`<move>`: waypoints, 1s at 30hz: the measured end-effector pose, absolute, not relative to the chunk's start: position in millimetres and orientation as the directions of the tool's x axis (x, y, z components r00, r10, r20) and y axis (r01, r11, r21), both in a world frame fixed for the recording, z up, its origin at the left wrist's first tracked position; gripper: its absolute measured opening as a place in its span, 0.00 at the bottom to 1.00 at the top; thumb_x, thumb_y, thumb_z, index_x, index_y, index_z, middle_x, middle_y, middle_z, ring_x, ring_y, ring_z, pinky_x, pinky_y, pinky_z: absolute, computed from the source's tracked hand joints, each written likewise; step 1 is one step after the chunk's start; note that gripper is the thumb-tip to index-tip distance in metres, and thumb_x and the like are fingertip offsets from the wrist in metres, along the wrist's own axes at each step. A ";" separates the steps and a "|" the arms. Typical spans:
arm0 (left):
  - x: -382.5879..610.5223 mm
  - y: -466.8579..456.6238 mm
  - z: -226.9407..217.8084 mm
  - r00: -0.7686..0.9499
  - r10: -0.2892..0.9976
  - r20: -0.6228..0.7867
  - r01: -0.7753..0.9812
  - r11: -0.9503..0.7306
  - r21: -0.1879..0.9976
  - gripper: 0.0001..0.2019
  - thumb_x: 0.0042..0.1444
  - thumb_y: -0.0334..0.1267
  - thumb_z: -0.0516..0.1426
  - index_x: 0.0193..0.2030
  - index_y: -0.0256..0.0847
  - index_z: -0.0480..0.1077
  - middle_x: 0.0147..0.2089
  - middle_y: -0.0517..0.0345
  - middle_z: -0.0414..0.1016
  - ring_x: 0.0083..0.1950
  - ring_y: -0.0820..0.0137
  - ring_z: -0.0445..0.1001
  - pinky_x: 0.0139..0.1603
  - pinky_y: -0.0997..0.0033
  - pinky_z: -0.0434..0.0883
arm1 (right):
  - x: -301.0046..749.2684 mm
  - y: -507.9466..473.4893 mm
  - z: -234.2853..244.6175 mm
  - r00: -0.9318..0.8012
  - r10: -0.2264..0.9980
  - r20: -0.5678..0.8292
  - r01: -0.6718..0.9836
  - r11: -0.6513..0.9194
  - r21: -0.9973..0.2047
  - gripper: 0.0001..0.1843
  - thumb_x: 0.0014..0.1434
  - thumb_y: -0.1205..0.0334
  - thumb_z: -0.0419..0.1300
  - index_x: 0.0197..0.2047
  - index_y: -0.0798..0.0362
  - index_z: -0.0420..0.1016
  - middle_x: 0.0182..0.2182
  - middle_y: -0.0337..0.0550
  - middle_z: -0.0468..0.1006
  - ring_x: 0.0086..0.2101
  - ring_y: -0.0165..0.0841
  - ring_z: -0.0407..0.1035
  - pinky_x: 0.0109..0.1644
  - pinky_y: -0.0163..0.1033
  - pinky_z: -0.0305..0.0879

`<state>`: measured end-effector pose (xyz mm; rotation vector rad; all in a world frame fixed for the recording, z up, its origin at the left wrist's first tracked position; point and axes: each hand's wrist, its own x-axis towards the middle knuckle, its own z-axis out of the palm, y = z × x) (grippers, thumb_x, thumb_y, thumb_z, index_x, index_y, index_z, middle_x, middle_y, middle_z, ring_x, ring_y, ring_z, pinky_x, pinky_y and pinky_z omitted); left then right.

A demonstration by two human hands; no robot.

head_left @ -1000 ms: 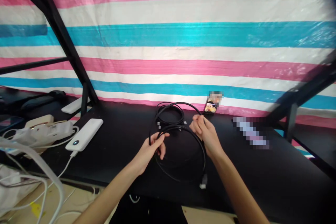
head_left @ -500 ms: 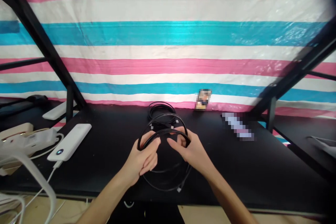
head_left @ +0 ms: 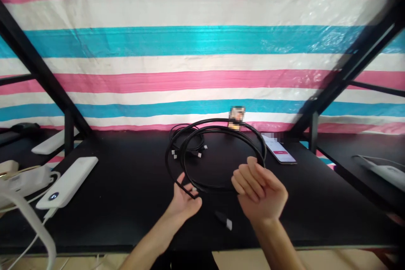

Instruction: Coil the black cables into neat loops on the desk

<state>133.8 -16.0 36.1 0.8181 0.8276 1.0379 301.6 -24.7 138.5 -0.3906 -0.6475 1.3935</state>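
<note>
A black cable [head_left: 166, 158] hangs in wide, loose loops above the table. My right hand [head_left: 261, 190] is closed around the right side of the loops, fingers curled in. Low on the left side, my left hand [head_left: 185, 200] holds a strand between thumb and fingers, loosely, with the fingertips partly spread. A small pale connector tip shows by those fingers. Between my hands and nearer to me is a black plug [head_left: 224, 220] with a light tip; its link to the cable does not show clearly. Behind the loops lies a second coiled black cable [head_left: 196, 148] with several light-tipped connectors.
On the left are a white power bank [head_left: 71, 181] with a plugged-in cord and a white power strip [head_left: 30, 180]. A phone [head_left: 280, 149] lies at the back right, near a blurred small item [head_left: 236, 114]. Black frame bars slant down both sides before a striped sheet [head_left: 190, 80].
My hands have moved apart, and the tight coil has opened into larger loops. My right hand has turned and moved right. The view has shifted slightly.
</note>
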 end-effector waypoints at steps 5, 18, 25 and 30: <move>145.7 -26.3 60.9 0.318 0.914 -0.254 -0.586 0.400 0.705 0.29 0.47 0.56 0.64 0.50 0.40 0.67 0.42 0.50 0.77 0.48 0.60 0.75 0.58 0.58 0.63 | 278.9 -20.9 120.3 -0.049 0.979 0.196 -0.777 0.085 -0.623 0.26 0.55 0.60 0.60 0.18 0.52 0.45 0.10 0.27 0.43 0.12 0.21 0.37 0.17 0.30 0.44; 106.1 -17.7 104.4 -0.074 0.967 -0.243 -0.450 0.185 0.874 0.23 0.40 0.53 0.68 0.29 0.42 0.61 0.12 0.77 0.48 0.09 0.84 0.43 0.08 0.85 0.47 | 321.1 -24.7 107.6 -0.168 0.986 -0.001 -0.031 -0.007 -1.000 0.19 0.55 0.51 0.64 0.44 0.54 0.71 0.27 0.40 0.76 0.31 0.33 0.70 0.38 0.37 0.63; 108.0 -28.7 125.0 0.133 0.935 -0.329 -0.198 0.351 0.915 0.27 0.37 0.60 0.66 0.36 0.42 0.64 0.10 0.78 0.45 0.10 0.85 0.41 0.09 0.87 0.45 | 324.8 -41.8 121.1 -0.244 0.968 0.059 -0.003 0.060 -0.998 0.24 0.54 0.50 0.65 0.51 0.53 0.72 0.24 0.36 0.70 0.24 0.28 0.65 0.34 0.36 0.64; 100.0 -26.0 138.5 0.342 0.884 -0.320 -0.013 0.345 0.939 0.22 0.44 0.59 0.63 0.33 0.41 0.66 0.09 0.75 0.47 0.09 0.84 0.42 0.09 0.84 0.40 | 327.4 -50.0 131.4 -0.365 0.930 0.051 -0.100 0.015 -0.995 0.29 0.53 0.42 0.63 0.51 0.52 0.72 0.26 0.41 0.73 0.26 0.32 0.68 0.32 0.37 0.65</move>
